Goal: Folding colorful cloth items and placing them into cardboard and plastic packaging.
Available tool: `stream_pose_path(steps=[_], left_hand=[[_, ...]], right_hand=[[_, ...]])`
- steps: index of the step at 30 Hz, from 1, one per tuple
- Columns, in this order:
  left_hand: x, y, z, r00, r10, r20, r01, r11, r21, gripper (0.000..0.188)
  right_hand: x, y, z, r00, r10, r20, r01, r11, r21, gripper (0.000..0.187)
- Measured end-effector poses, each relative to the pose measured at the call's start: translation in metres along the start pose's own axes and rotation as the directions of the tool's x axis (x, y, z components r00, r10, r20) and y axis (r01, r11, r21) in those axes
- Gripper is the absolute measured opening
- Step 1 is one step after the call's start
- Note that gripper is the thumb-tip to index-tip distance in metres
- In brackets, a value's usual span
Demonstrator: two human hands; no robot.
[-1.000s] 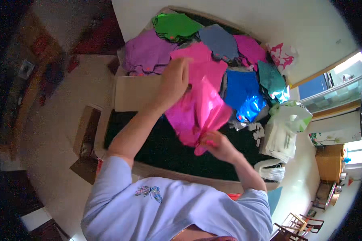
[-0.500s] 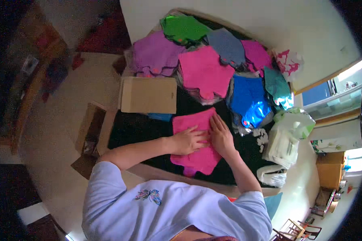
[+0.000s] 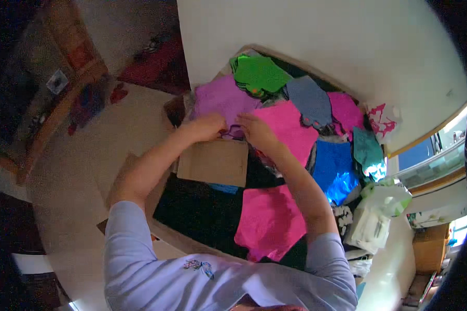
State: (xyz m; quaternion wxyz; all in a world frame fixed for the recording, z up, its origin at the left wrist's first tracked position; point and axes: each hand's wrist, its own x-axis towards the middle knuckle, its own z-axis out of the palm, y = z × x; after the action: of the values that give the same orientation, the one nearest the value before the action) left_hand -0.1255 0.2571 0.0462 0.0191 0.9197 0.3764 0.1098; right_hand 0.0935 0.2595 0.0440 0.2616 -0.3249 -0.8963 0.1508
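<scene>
Both hands are at the near edge of a pile of purple shaped fabric-like pieces (image 3: 225, 96) on the far left of the table. My left hand (image 3: 211, 127) is closed at the pile's lower left, its fingertips curled on the edge of a purple piece. Across a small gap, my right hand (image 3: 257, 130) pinches the same edge, close to the pink pile (image 3: 293, 127). The edge looks slightly lifted between them, though the fingertips are partly hidden. Close to my body, a separate pink piece (image 3: 271, 220) lies flat on the black tabletop (image 3: 202, 207).
A brown cardboard piece (image 3: 213, 165) lies below my hands, with a bit of blue under it. Green (image 3: 262, 75), grey (image 3: 310, 98), magenta (image 3: 345, 111), teal (image 3: 368, 147) and blue (image 3: 334, 166) piles line the far and right sides. A white plastic package (image 3: 371, 223) stands at right.
Both hands have left the near pink piece, where they lay flat, and reached forward and left to the purple pile. The view has shifted, so the table sits lower in it.
</scene>
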Motion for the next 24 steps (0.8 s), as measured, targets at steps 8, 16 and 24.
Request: stream_pose_path(steps=[8, 16, 24], left_hand=[[0.001, -0.019, 0.008, 0.983, -0.182, -0.036, 0.171, 0.962, -0.214, 0.010], [0.008, -0.047, 0.004, 0.965, -0.260, -0.040, 0.201, 0.827, -0.525, 0.013], [0.022, -0.024, -0.013, 0.912, -0.380, -0.156, 0.340, 0.911, -0.233, 0.016]], right_hand=[[0.044, 0.023, 0.042, 0.993, -0.042, 0.113, 0.038, 0.999, 0.038, 0.041], [0.050, 0.031, 0.037, 0.986, -0.106, 0.132, 0.102, 0.994, 0.037, 0.036], [0.071, 0.048, 0.049, 0.986, 0.165, -0.011, -0.165, 0.978, -0.125, 0.020]])
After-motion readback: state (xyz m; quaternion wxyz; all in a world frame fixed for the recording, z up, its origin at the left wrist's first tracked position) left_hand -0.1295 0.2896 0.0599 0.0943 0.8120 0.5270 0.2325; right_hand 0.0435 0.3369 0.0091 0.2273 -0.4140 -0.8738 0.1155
